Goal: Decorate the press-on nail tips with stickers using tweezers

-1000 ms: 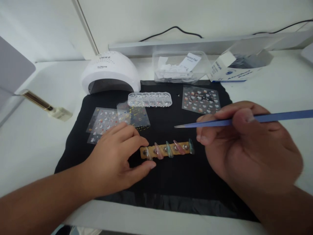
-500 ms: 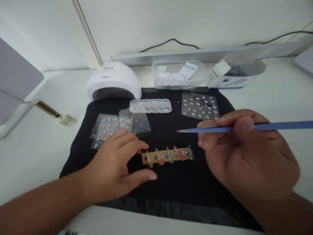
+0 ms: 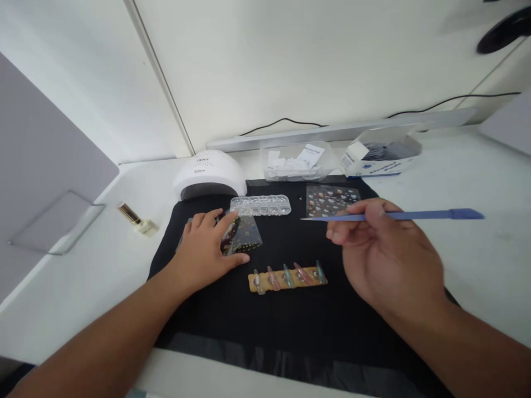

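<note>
My left hand (image 3: 204,240) lies with fingers spread over the clear nail sticker sheets (image 3: 246,232) at the left of the black mat, covering much of them. In my right hand (image 3: 388,251) I hold blue tweezers (image 3: 418,215) level above the mat, their tip pointing left. Between and below the hands rests a tan strip (image 3: 265,281) bearing several long pointed false nails (image 3: 288,276), in clear, pink and teal. Just beyond my left fingertips sits a clear compartment case (image 3: 261,205) of small gems. Another sticker sheet (image 3: 327,199) lies behind the tweezers.
A white nail lamp (image 3: 211,171) stands at the back left of the black mat (image 3: 232,326). Behind are a clear tub (image 3: 290,168) of white pads and an open alcohol pad box (image 3: 379,160). A gold-capped bottle (image 3: 139,219) is on the white table at left.
My left hand has moved from beside the false nail strip up onto the sticker sheets. My right hand still holds the tweezers. The camera view has shifted.
</note>
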A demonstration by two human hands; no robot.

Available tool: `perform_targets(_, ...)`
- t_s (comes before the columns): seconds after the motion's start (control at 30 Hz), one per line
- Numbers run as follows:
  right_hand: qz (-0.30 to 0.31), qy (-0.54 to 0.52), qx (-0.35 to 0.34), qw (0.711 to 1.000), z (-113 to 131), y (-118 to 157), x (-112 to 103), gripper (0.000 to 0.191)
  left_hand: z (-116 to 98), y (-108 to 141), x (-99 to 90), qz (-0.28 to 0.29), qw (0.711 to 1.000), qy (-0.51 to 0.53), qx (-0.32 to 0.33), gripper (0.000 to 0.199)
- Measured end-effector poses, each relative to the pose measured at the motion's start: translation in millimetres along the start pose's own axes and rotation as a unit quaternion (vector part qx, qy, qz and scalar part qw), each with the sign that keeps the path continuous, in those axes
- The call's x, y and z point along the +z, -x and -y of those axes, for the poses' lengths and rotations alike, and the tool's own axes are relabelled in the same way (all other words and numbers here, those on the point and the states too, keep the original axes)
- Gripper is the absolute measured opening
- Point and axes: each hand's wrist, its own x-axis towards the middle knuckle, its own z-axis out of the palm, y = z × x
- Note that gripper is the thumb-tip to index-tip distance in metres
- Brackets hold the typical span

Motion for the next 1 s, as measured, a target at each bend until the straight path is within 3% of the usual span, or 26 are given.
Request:
perform_targets(0.13, 0.009, -0.001, 0.009, 1.000, -6.7, -0.9, -7.1, 0.025, -2.3, -2.5, -0.7, 0.019, 1.000, -0.019, -0.009, 0.063)
perform_targets(0.33, 0.026, -0.010, 0.017, 0.999, -7.8, -0.7, -8.2, 0.035, -4.0, -4.1, -0.9, 0.010, 1.000, 0.001, -0.013, 0.068)
perform_targets(0.63, 0.082, -0.026, -0.002, 0.996, -5.5, -1.5, -5.5, 0.023, -0.8, -1.6, 2.2, -0.004, 0.983, 0.181, 0.017, 0.063)
perform_targets(0.83, 0.117, -0.040, -0.006, 0.992, 10.7, 4.6, 6.5, 0.023, 2.4, -2.8, 14.3, -0.015, 0.921, 0.388, 0.005, 0.045)
perform_targets(1.0, 0.166, -0.046, -0.025, 0.985, 20.8, 11.4, 10.1, 0.021, -0.8, -4.1, 14.3, -0.066, 0.848, 0.525, -0.014, 0.058)
